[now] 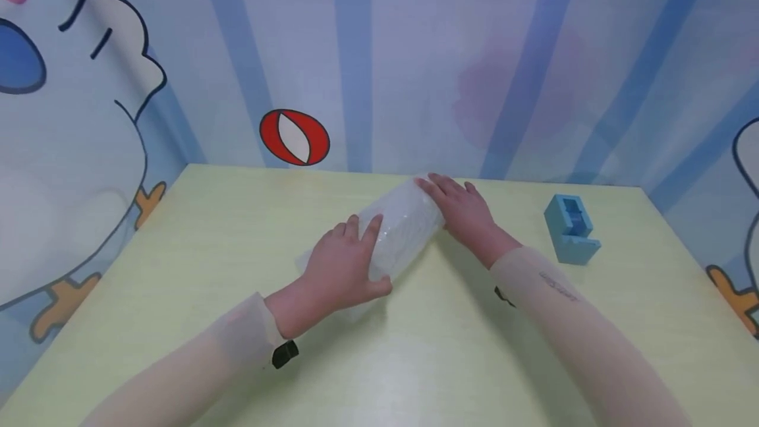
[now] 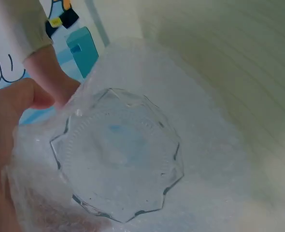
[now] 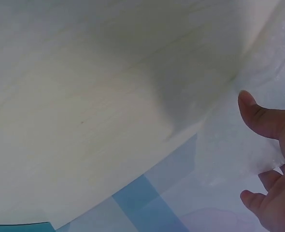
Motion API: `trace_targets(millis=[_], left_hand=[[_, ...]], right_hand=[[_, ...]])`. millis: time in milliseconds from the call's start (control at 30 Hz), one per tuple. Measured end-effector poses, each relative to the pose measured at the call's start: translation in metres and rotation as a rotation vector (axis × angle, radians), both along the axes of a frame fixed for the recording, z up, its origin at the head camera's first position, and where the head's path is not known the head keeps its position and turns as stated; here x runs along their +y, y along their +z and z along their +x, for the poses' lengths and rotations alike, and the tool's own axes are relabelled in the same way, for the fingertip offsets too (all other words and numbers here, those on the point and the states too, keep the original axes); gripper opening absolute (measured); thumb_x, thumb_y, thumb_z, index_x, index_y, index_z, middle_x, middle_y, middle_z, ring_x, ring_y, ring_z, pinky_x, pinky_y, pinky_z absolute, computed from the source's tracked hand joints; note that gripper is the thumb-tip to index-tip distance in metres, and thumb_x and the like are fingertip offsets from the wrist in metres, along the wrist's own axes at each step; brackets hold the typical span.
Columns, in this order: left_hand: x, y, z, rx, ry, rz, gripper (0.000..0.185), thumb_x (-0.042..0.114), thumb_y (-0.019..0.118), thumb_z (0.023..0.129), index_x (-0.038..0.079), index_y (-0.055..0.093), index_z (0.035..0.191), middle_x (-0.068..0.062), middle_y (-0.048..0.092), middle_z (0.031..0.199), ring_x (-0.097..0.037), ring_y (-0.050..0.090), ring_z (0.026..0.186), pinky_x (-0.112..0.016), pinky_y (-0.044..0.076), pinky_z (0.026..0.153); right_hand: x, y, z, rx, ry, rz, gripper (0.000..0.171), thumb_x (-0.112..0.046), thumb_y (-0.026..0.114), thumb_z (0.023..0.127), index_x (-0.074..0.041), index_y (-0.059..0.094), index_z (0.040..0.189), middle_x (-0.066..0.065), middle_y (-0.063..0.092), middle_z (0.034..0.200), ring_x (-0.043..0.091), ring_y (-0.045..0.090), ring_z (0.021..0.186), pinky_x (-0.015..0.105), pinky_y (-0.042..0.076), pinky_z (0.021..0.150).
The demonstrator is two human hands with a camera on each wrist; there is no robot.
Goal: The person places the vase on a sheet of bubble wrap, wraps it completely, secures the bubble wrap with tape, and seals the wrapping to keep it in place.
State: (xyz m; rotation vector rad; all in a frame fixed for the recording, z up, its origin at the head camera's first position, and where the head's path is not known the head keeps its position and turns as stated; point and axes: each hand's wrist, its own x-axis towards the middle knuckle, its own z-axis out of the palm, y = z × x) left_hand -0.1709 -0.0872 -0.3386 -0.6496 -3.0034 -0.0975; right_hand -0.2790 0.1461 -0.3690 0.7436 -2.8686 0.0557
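Observation:
A clear glass (image 2: 118, 154) lies on its side, rolled in bubble wrap (image 1: 403, 229), in the middle of the pale table (image 1: 415, 361). My left hand (image 1: 362, 259) grips the near end of the roll, fingers over the top and thumb along the side. In the left wrist view the glass's faceted base shows through the wrap (image 2: 205, 145), with my left hand (image 2: 17, 111) at the left edge. My right hand (image 1: 450, 199) rests on the far end of the roll with its fingers laid out. The right wrist view shows that hand (image 3: 258, 150) spread against the wrap (image 3: 220, 145).
A blue tape dispenser (image 1: 570, 228) stands on the table to the right of my right arm, and it also shows behind the roll in the left wrist view (image 2: 82, 50). A cartoon-printed blue striped wall (image 1: 367, 71) closes off the table's far and side edges.

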Motion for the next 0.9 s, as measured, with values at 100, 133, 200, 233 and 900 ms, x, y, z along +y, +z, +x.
trace_targets(millis=[100,133,200,233,900], left_hand=[[0.002,0.001,0.004,0.025,-0.009,-0.014,0.087,0.052,0.067,0.087,0.004,0.04,0.155,-0.033,0.055,0.142,-0.042,0.064,0.117,-0.05,0.059,0.096],[0.003,0.001,0.005,0.034,-0.013,-0.02,0.086,0.05,0.067,0.087,0.003,0.041,0.154,-0.033,0.055,0.141,-0.042,0.064,0.116,-0.05,0.059,0.095],[0.005,0.002,0.008,0.049,-0.016,-0.034,0.083,0.048,0.068,0.088,0.003,0.043,0.154,-0.034,0.057,0.14,-0.042,0.065,0.114,-0.048,0.06,0.091],[0.007,0.002,0.009,0.06,-0.02,-0.041,0.081,0.046,0.068,0.088,0.003,0.044,0.153,-0.034,0.058,0.138,-0.041,0.066,0.112,-0.047,0.061,0.089],[0.037,0.015,0.036,-0.196,-0.006,0.11,0.093,0.063,0.067,0.087,0.008,0.039,0.157,-0.034,0.048,0.151,-0.046,0.058,0.127,-0.048,0.062,0.081]], right_hand=[[-0.002,-0.001,-0.006,-0.002,0.015,-0.009,0.097,0.002,0.085,0.078,-0.015,0.035,0.159,0.019,0.042,0.16,0.039,0.048,0.144,0.063,0.042,0.114],[-0.002,-0.001,-0.008,0.001,0.022,-0.015,0.096,0.002,0.085,0.078,-0.016,0.035,0.159,0.02,0.043,0.16,0.039,0.049,0.143,0.062,0.044,0.114],[-0.002,-0.003,-0.011,0.008,0.036,-0.023,0.095,0.001,0.085,0.078,-0.016,0.037,0.159,0.02,0.045,0.158,0.04,0.053,0.139,0.06,0.047,0.11],[-0.002,-0.003,-0.012,0.007,0.043,-0.031,0.095,0.002,0.085,0.078,-0.016,0.037,0.158,0.02,0.046,0.157,0.04,0.055,0.137,0.059,0.049,0.108],[0.007,-0.003,-0.03,-0.091,0.158,-0.065,0.072,0.007,0.057,0.098,-0.024,0.037,0.159,0.02,0.044,0.16,0.043,0.051,0.141,0.059,0.051,0.106]])
